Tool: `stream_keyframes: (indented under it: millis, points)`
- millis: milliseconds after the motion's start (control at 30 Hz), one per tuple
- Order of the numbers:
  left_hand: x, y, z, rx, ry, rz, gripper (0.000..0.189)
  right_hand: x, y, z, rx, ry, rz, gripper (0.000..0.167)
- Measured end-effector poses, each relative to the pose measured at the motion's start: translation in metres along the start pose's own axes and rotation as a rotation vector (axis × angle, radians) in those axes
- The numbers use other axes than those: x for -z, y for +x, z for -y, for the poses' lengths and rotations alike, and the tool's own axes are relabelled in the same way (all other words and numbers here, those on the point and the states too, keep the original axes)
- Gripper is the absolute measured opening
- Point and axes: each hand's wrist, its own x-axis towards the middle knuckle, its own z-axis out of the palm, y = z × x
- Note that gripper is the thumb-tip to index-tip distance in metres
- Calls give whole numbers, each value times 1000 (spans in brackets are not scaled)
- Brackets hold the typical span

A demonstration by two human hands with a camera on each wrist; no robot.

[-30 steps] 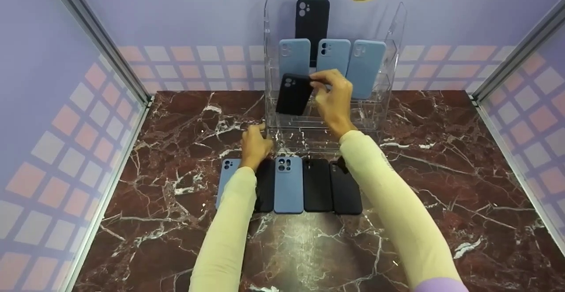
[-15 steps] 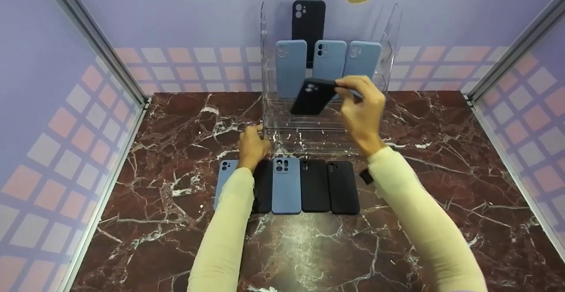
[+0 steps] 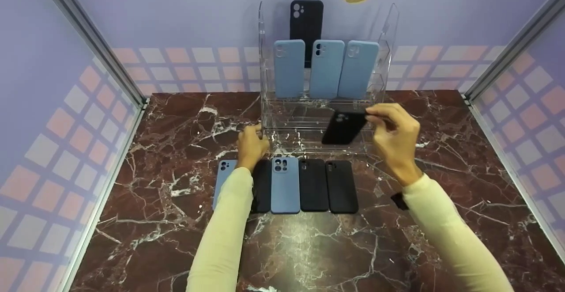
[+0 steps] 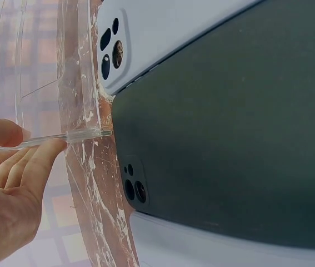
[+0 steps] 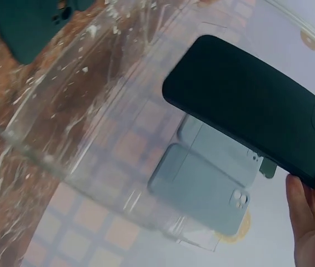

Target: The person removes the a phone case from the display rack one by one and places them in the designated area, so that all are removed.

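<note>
My right hand (image 3: 395, 137) pinches a black phone case (image 3: 345, 127) by its upper right corner, tilted, in front of the clear stepped rack's lower part. In the right wrist view thumb and fingers grip that black case (image 5: 251, 103) near its camera cutouts. With thumb and fingers on either side of the clear side panel (image 4: 51, 139), my left hand (image 4: 13, 189) holds the rack at its left front; in the head view the left hand (image 3: 252, 146) is there too. Three light blue cases (image 3: 325, 69) stand in a row on the rack, one black case (image 3: 306, 22) behind and above them.
In front of the rack a row of blue and black cases lies on the marbled table (image 3: 176, 239), among them a blue case (image 3: 285, 186) and a black case (image 3: 342, 186). My left forearm covers part of the row. Patterned walls (image 3: 53, 128) enclose both sides and the back.
My right hand has carried the black case rightward and down, away from the front of the left light blue case. The left hand has stayed at the rack's side.
</note>
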Motion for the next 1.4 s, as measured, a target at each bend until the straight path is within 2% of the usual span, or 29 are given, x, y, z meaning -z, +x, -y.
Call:
stream_keyframes:
  millis: [167, 333, 633, 933, 1200, 1400]
  points:
    - [-1, 0, 2, -1, -6, -7, 41, 20, -8, -5, -49, -43, 68, 20]
    - [-1, 0, 2, 1, -12, -2, 42, 37, -14, -15, -84, -130, 154, 17]
    - [-1, -1, 1, 12, -13, -7, 42, 56, -24, -33, -173, -260, 245, 16]
    - [1, -1, 0, 8, 7, 5, 40, 69, -34, -48, -353, -342, 360, 12]
    - [1, -1, -1, 30, 7, 13, 44, 76, -42, -62, -511, -399, 482, 14]
    - [0, 0, -1, 30, 2, 17, 45, 79, -48, -74, -573, -421, 519, 17]
